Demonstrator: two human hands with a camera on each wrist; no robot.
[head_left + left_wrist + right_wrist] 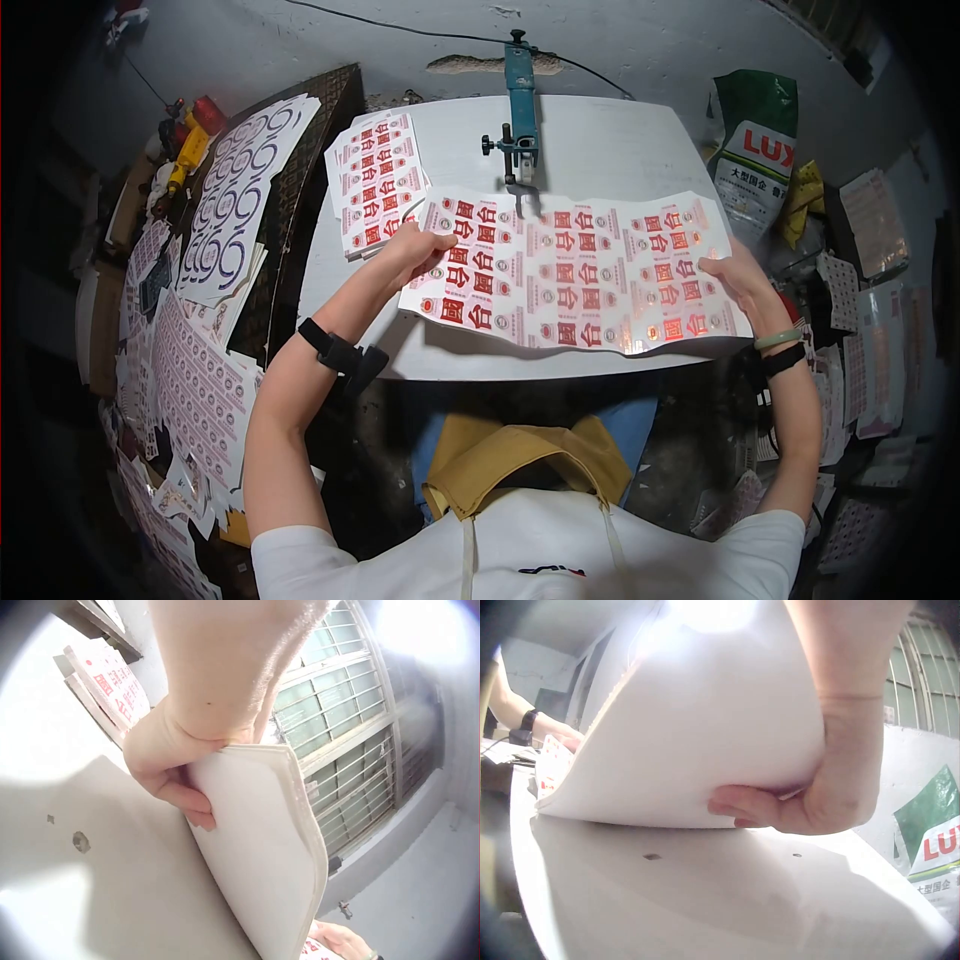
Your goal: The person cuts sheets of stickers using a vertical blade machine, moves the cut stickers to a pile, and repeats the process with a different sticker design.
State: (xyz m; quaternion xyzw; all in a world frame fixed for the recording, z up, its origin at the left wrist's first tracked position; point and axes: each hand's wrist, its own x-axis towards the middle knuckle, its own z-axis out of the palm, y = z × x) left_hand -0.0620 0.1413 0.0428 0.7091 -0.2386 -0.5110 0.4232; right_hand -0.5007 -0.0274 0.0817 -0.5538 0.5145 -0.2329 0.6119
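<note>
holding a stack of printed sheets [575, 275] by its two short ends, long axis running left-right across the bench [600, 140], front edge hanging over the near edge of the bench toward the person

left hand [420, 248] grips the left end: thumb on the printed top, fingers [184, 796] curled under the white underside, pinching the full thickness of the stack. left wrist view shows several layers at the edge, so it's a stack, not one sheet

right hand [735, 280] grips the right end the same way: fingers [742, 810] curled beneath, palm wrapped over the edge, stack bowed up off the bench there

both hands sit about equally near, one per end; the stack lies between them, neither hand at the middle. the middle looks lifted or sagging slightly, shadow under it on the bench

straight behind the stack's far edge, near centre: blue clamp-like tool [520, 100] standing on the bench, its head just touching or just behind the far edge, can't tell which. so the key relation is stack centre in line with that tool, sheets lying in front of it

second pile of the same sheets [375, 180] at the far left of the bench, just beside the left hand. green lux bag [755, 150] to the right, off the bench
</note>
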